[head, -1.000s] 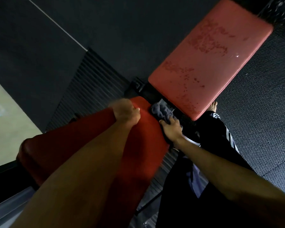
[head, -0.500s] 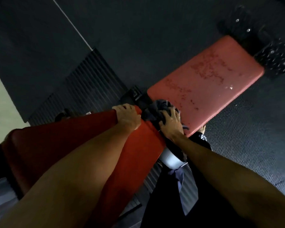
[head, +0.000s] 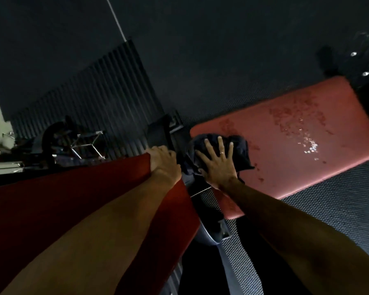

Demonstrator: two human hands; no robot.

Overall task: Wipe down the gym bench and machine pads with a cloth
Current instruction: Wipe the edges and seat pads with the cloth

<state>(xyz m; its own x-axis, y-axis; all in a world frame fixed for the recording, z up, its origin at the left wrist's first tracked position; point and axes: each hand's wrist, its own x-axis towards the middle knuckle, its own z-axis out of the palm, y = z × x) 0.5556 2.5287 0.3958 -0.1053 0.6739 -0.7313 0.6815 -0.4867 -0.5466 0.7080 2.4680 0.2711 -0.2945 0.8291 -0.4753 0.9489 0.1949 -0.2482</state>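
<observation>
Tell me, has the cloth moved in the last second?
Yes. The cloth, under the right hand, slid off the end of the dark red pad onto the lighter red pad.

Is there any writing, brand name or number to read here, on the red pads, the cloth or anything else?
None readable. The seat pad shows only wet spots, the back pad is plain red, and the cloth shows no label. The equipment at the far left is too dark and blurred to tell.
</observation>
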